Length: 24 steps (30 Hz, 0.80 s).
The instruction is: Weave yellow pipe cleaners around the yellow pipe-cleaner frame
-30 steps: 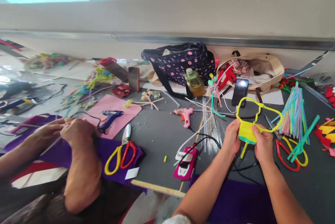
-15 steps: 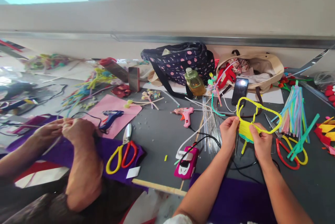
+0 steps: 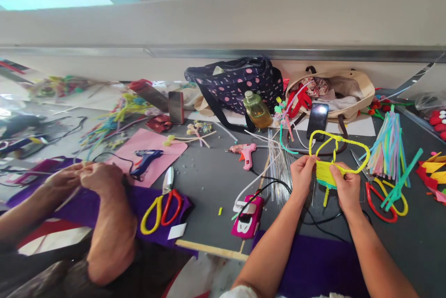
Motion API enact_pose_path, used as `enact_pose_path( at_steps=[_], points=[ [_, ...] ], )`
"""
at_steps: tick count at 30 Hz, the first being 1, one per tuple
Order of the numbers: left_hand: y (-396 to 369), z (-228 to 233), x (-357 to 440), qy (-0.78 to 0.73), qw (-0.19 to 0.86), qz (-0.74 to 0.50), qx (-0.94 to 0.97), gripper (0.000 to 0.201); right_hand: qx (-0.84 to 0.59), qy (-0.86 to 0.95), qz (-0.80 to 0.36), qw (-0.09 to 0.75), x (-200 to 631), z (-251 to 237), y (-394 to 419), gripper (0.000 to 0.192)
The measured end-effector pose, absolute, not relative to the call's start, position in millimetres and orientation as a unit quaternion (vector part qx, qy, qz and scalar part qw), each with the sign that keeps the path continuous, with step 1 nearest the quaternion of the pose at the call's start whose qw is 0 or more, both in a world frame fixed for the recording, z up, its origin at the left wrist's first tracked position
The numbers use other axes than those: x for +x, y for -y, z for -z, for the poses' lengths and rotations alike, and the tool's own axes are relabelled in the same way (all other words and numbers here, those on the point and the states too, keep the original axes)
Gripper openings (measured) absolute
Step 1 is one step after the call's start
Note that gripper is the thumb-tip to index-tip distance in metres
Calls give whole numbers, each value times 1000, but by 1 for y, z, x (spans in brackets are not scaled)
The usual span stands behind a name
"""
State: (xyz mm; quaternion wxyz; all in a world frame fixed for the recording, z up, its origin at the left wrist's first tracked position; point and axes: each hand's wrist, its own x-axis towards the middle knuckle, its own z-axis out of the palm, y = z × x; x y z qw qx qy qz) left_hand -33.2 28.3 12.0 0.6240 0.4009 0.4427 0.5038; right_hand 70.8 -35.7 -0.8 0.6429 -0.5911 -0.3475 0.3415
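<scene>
The yellow piece, which looks bent from fuzzy wire stems, is held up above the worktop between both hands, near the scissors and in front of the dark phone. The left hand is closed in a pinch at the piece's left edge; the right hand is closed too, its thumb pressed on the face of the dense panel and its fingers curled out of sight. The piece should prove very light, soft on the outside and springy rather than rigid, with a pile that gives good grip and little to break. The open loops would likely bend out of shape under a squeeze, so the packed panel seems the surest place to hold, with light fingertips for the rims. The fingers cover much of the panel's sides, its back cannot be seen, and whether the teal lower edge is fixed on or merely tucked there is too small to tell. Both forearms run off the bottom of the view.
</scene>
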Motion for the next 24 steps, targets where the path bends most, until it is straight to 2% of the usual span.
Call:
enact_pose_path(
  at_steps=[7, 11, 14, 18, 21, 24],
  points=[
    [-27, -12, -31, -401, 695, -495, 334, 26, -543, 222, -439, 681, 70, -3, 31, 32],
    [-26, -10, -29, -411, 673, -499, 360, 29, -549, 225, -437, 676, 75, -1, 26, 37],
    [-24, -8, -28, -434, 619, -518, 400, 32, -588, 204, -319, 715, 86, 2, 23, 43],
    [-21, -3, -27, -451, 585, -523, 425, 33, -635, 244, -45, 731, 99, -5, 27, 39],
    [-18, 0, -25, -454, 584, -515, 433, 34, -659, 382, 26, 648, 97, -16, 30, 18],
    [-15, -1, -23, -450, 582, -509, 446, 35, -678, 524, 43, 514, 88, -30, 27, 24]
  ],
)
